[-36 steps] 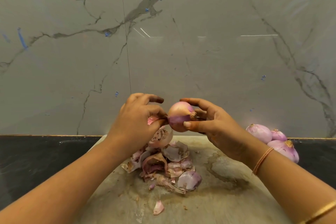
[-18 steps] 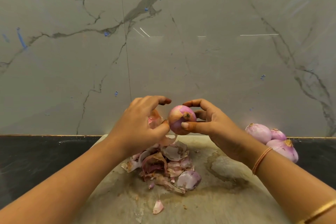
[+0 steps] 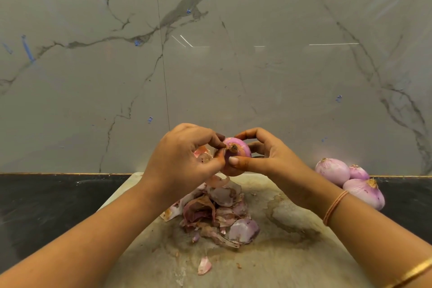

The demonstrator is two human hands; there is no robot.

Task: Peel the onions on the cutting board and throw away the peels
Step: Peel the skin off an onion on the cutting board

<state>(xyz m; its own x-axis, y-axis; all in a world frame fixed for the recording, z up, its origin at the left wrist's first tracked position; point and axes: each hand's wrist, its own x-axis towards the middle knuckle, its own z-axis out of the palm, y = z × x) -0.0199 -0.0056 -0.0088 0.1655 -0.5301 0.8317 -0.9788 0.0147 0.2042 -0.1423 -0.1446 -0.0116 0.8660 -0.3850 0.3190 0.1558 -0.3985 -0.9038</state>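
A pink onion [image 3: 238,149] is held in the air above the cutting board [image 3: 268,262]. My right hand [image 3: 264,156] grips it between thumb and curled fingers, root end facing me. My left hand [image 3: 184,156] pinches a strip of skin at the onion's left side, and loose peel [image 3: 203,154] hangs in its palm. A pile of peels [image 3: 217,215] lies on the board under the hands. One small peel scrap [image 3: 204,265] lies nearer me.
Three peeled onions [image 3: 350,180] sit at the board's right rear edge beside my right forearm. The board rests on a dark countertop [image 3: 46,208], with a grey marble wall [image 3: 210,54] right behind it.
My right hand has turned the onion so that its root end faces me. My left hand has moved back in against the onion and pinches its skin.
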